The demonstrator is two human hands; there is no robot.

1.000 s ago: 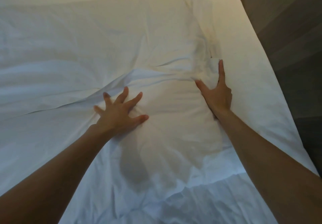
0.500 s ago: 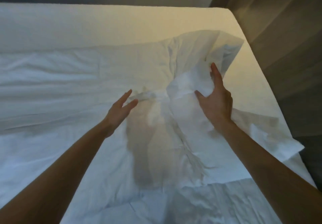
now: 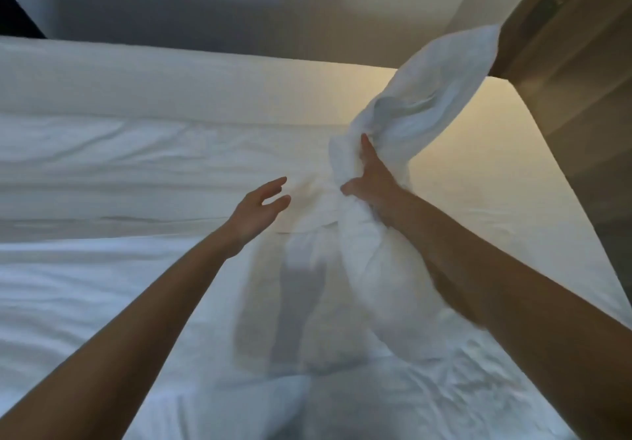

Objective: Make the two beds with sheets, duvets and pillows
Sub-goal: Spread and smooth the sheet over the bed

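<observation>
Head view: right hand (image 3: 374, 181) grips the white pillow (image 3: 431, 97) by a bunched waist, upper end flopped up toward the far right corner of the bed (image 3: 496, 152), lower end hanging blurred at or just above the sheet (image 3: 136, 172); left hand (image 3: 260, 205) loose-fingered, holding nothing, just beside the pillow. Risks, as judged: one-handed pinch on slack fabric may slip before the left hand gets a hold, dropping the pillow askew or off the right edge; a hard swing could drag and rumple the sheet below
</observation>
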